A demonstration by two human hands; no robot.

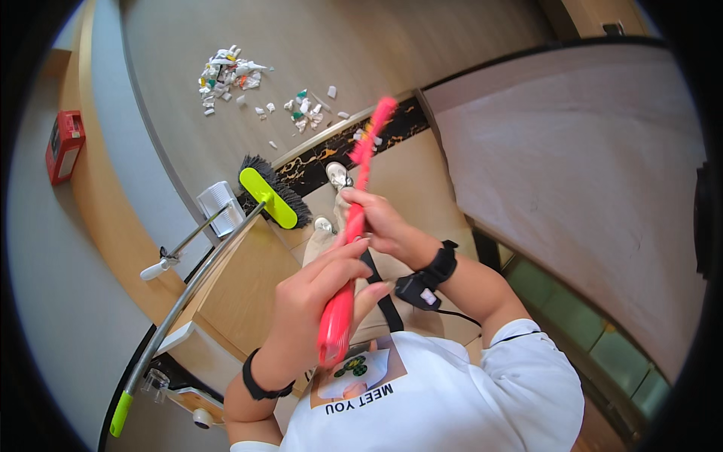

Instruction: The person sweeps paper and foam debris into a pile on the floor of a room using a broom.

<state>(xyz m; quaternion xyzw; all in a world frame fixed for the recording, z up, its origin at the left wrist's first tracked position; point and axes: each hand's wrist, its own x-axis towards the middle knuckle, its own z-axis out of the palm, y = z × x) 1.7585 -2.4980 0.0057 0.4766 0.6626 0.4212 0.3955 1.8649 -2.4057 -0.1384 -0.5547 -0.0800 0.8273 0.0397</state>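
A long red plastic bag [337,320], gathered into a narrow twisted strip, stretches in front of my body. My left hand [312,290] is curled round its lower, wider part, the fingers slightly spread along it. Further up, my right hand [382,224] pinches the bag between thumb and fingers. Its loose upper end sticks out beyond that hand, crumpled and a little blurred. To the left of my hands a broom [275,197] with a lime-green head and dark bristles leans beside a white dustpan [220,207] with a metal handle.
Scraps of white and coloured litter [226,77] lie in heaps on the floor ahead, past a dark marbled threshold [305,170]. A wooden cabinet [241,290] stands at left, with a red box [66,147] beyond it. A pale-covered surface [557,135] fills the right side.
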